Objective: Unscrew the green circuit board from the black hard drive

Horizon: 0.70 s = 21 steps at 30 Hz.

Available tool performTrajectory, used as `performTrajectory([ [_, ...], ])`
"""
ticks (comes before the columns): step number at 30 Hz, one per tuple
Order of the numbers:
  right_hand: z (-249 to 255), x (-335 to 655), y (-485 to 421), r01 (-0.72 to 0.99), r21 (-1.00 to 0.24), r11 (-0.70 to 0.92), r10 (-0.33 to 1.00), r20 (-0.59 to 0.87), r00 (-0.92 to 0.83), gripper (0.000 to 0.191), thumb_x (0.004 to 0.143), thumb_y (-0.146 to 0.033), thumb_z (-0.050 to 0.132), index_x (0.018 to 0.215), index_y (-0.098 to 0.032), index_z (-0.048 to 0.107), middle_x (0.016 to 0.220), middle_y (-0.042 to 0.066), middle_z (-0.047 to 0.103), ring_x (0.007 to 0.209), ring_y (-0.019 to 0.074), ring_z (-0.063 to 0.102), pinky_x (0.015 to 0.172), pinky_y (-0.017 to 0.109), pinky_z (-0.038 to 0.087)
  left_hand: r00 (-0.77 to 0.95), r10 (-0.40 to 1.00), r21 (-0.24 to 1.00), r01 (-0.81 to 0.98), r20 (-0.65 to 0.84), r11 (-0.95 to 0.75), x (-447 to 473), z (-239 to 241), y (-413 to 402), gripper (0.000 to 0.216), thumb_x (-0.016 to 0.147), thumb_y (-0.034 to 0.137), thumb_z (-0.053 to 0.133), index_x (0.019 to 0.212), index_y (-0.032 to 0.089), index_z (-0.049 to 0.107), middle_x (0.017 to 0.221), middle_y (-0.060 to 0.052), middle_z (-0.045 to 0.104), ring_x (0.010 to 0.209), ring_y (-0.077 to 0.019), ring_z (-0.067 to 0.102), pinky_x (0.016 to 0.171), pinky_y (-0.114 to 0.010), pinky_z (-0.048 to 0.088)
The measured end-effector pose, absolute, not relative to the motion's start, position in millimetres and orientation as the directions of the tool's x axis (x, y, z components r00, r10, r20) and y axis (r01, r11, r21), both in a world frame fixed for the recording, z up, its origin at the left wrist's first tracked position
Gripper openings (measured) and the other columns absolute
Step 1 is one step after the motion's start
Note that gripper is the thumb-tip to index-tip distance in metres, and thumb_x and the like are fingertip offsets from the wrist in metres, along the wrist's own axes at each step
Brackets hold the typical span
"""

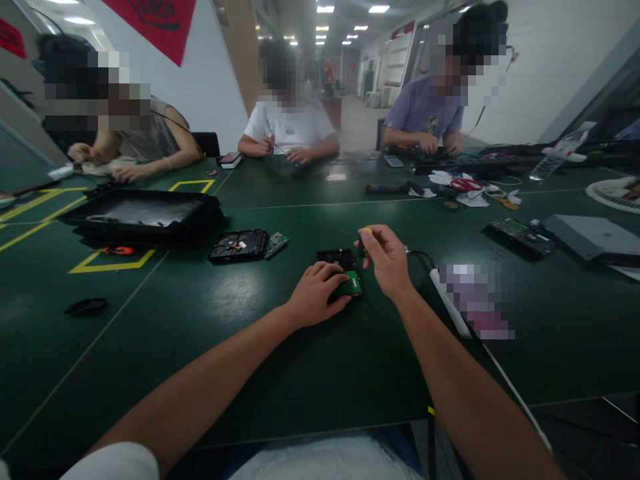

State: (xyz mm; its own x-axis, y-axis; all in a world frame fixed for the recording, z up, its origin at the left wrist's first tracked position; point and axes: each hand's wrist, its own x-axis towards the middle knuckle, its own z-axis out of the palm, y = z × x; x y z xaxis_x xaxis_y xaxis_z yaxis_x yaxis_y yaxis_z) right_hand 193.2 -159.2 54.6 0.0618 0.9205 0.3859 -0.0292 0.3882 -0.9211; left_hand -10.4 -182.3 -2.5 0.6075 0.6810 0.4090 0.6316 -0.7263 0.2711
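In front of me a black hard drive (336, 256) with a green circuit board (353, 285) lies flat on the table. My left hand (314, 293) holds it down, fingers across its top and thumb along its near edge. Just to its right, my right hand (386, 259) is raised with the fingers pinched around an upright screwdriver (362, 245) with a yellow end. The screwdriver's lower part is hard to make out, so I cannot tell whether its tip touches the drive.
Left of the drive lie another hard drive (238, 246) and a loose circuit board (276, 245). Black trays (145, 212) are stacked farther left. A white power strip (453, 303) with a cable is by my right forearm. Three people sit across the green table (210, 360).
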Motion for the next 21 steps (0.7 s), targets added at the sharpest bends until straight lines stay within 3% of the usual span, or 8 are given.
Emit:
performTrajectory([
  [8,55.5,193.9,-157.8,-0.084,-0.919,0.384,0.923,0.380,0.062,0.041,0.097,-0.062,0.063,0.112,-0.026,0.073,0.098,0.004,0.072,0.081,0.0175,0.070,0.047,0.022,0.052,0.603,0.684,0.269,0.637,0.410,-0.723,-10.2,-3.6,-182.0,0.043,0.097,0.047,0.065,0.134,0.026,0.065,0.139,-0.012,0.062,0.130,-0.0340,0.055,0.108,-0.056,0.049],
  [17,55.2,190.4,-160.7,-0.027,-0.921,0.388,0.921,0.386,0.044,0.040,0.093,-0.063,0.069,0.104,-0.025,0.072,0.090,0.001,0.071,0.060,0.0103,0.058,0.047,0.022,0.050,0.601,0.681,0.271,0.634,0.417,-0.725,-9.7,-3.8,-182.3,0.043,0.096,0.046,0.067,0.134,0.026,0.066,0.138,-0.012,0.063,0.129,-0.0342,0.055,0.108,-0.057,0.049],
  [21,58.1,189.8,-162.2,-0.019,-0.921,0.388,0.921,0.387,0.052,0.040,0.093,-0.063,0.071,0.106,-0.025,0.072,0.091,0.002,0.071,0.066,0.0122,0.063,0.046,0.021,0.049,0.598,0.683,0.268,0.637,0.420,-0.723,-9.3,-2.8,-183.2,0.042,0.095,0.044,0.068,0.134,0.026,0.066,0.138,-0.012,0.063,0.129,-0.0345,0.055,0.108,-0.057,0.048],
])
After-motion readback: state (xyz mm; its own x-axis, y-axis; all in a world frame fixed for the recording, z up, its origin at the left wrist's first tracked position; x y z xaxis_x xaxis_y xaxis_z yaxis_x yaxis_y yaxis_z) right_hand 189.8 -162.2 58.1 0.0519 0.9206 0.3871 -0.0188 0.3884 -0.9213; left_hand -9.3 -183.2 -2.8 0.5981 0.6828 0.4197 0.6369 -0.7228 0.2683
